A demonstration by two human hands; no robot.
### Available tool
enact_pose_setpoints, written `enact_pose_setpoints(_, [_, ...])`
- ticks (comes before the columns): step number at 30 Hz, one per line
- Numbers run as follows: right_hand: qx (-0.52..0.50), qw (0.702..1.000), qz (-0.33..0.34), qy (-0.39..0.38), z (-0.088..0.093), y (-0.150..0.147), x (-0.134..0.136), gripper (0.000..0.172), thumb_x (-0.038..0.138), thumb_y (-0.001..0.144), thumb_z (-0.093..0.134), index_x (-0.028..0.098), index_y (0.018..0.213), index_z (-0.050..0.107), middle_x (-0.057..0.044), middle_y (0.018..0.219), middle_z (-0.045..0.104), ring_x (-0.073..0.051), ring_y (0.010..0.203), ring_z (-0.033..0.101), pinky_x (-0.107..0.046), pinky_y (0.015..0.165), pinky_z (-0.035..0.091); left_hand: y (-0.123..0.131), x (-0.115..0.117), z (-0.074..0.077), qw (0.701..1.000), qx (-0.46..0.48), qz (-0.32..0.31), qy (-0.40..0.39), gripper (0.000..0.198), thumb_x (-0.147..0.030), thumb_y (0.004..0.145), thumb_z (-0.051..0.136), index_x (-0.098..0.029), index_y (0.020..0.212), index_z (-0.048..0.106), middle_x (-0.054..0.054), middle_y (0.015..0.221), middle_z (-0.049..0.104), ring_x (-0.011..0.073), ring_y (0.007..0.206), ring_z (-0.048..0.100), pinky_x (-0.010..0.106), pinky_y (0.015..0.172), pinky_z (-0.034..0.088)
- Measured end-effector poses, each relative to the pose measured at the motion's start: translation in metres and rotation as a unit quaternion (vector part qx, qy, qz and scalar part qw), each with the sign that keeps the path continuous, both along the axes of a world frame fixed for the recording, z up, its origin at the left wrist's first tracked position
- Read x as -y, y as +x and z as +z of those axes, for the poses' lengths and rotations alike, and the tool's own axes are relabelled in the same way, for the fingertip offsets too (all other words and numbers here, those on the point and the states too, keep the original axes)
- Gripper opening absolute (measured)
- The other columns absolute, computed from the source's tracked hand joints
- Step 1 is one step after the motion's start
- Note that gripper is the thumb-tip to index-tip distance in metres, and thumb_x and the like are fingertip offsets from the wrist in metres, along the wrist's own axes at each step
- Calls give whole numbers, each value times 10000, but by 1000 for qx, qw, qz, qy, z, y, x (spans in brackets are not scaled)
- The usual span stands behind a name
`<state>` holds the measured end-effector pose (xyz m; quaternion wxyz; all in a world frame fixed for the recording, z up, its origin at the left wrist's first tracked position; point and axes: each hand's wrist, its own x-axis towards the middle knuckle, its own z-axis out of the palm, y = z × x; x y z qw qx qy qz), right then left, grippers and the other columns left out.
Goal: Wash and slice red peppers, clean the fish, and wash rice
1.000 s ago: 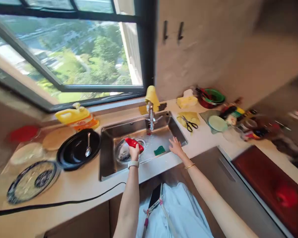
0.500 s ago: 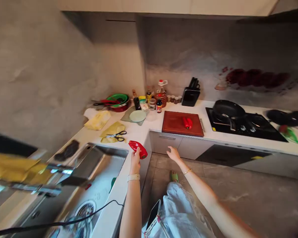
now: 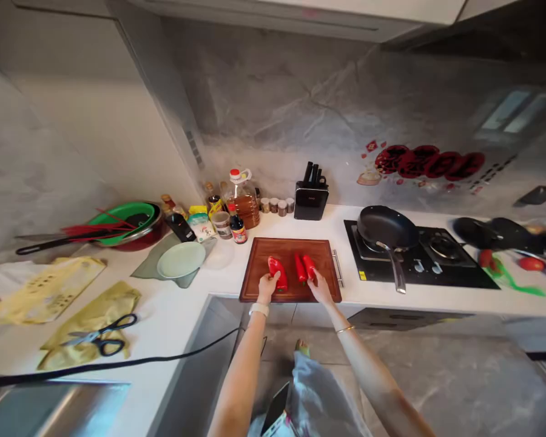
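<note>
A wide red pepper (image 3: 277,271) is gripped in my left hand (image 3: 267,287), at the left part of the brown wooden cutting board (image 3: 258,261); whether it rests on the board I cannot tell. To the right lie two slimmer red peppers. My right hand (image 3: 320,287) has its fingers closed round the lower end of the rightmost slim pepper (image 3: 308,263). The other slim pepper (image 3: 299,267) lies just left of it, on the board.
Behind the board stand a knife block (image 3: 311,202), an oil jug (image 3: 244,200) and a soy sauce bottle (image 3: 238,227). A frying pan (image 3: 386,227) sits on the stove at right. Leftward are a pale green plate (image 3: 181,260), scissors (image 3: 102,335) and a black cable (image 3: 164,359).
The view has swung right, from the sink to the cutting board. My left hand has carried the wide red pepper to the board. My right hand has reached forward and taken hold of a slim pepper.
</note>
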<state>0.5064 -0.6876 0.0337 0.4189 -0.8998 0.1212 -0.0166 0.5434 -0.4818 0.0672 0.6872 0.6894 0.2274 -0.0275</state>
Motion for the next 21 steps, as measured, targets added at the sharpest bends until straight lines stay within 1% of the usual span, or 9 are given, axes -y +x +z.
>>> enact_pose_setpoints(4, [-29, 997, 63, -22, -3, 46, -2, 601, 368, 860, 519, 180, 1426, 444, -123, 1460, 453, -245, 1389, 366, -399, 1121, 316, 28, 38, -14, 1000, 2, 12, 11, 165, -259, 661, 751, -165, 694, 619, 19, 604, 612, 195, 708, 633, 287, 712, 455])
enact_pose_setpoints(7, [-31, 994, 97, -46, -8, 66, -9, 572, 364, 853, 528, 193, 1398, 489, -109, 1499, 400, -253, 1420, 305, -407, 1138, 294, 38, 46, -21, 998, 10, 28, 48, 126, -226, 681, 735, -174, 749, 642, 80, 759, 664, 233, 861, 649, 313, 835, 444])
enact_pose_setpoints(10, [-31, 990, 114, -78, -12, 77, -14, 529, 371, 857, 535, 179, 1350, 549, -127, 1507, 382, -278, 1415, 313, -419, 1147, 281, 45, 43, -23, 994, 9, 44, 104, 145, -271, 708, 729, -179, 791, 653, 160, 989, 668, 293, 1089, 596, 336, 944, 400])
enact_pose_setpoints(12, [-32, 987, 123, -99, -11, 81, -17, 497, 377, 859, 541, 180, 1313, 586, -133, 1484, 414, -288, 1390, 358, -420, 1138, 300, 50, 37, -24, 981, -27, -15, 192, 211, -352, 781, 669, -175, 894, 655, 197, 1112, 644, 306, 1141, 580, 342, 945, 402])
enact_pose_setpoints(14, [-20, 984, 130, -122, -5, 88, -16, 470, 382, 869, 530, 186, 1289, 603, -132, 1434, 481, -290, 1357, 406, -435, 1123, 325, 56, 30, -24, 952, -77, -108, 275, 304, -408, 858, 570, -165, 1031, 630, 209, 1144, 644, 296, 1121, 606, 337, 914, 421])
enact_pose_setpoints(15, [-5, 982, 131, -139, 2, 95, -15, 463, 375, 875, 519, 181, 1288, 600, -134, 1410, 507, -291, 1348, 417, -449, 1119, 331, 59, 26, -24, 938, -97, -148, 298, 343, -424, 884, 527, -158, 1085, 610, 208, 1136, 654, 289, 1104, 620, 333, 900, 428])
enact_pose_setpoints(17, [46, 972, 130, -189, 25, 120, -8, 462, 325, 886, 494, 146, 1304, 576, -153, 1397, 518, -298, 1364, 390, -479, 1124, 313, 63, 21, -25, 926, -114, -190, 306, 403, -443, 908, 479, -137, 1154, 573, 203, 1113, 673, 284, 1086, 634, 331, 891, 433])
enact_pose_setpoints(19, [105, 951, 142, -253, 62, 162, 5, 475, 226, 876, 470, 82, 1323, 543, -185, 1433, 472, -296, 1404, 321, -481, 1143, 275, 65, 20, -26, 921, -118, -212, 306, 454, -459, 929, 426, -114, 1201, 538, 205, 1134, 668, 284, 1102, 627, 334, 903, 430])
enact_pose_setpoints(21, [161, 918, 175, -317, 109, 217, 19, 490, 128, 850, 436, 59, 1325, 532, -183, 1452, 450, -277, 1421, 286, -481, 1158, 233, 64, 22, -27, 915, -123, -230, 309, 490, -461, 942, 381, -94, 1243, 506, 213, 1190, 642, 294, 1155, 595, 347, 929, 421])
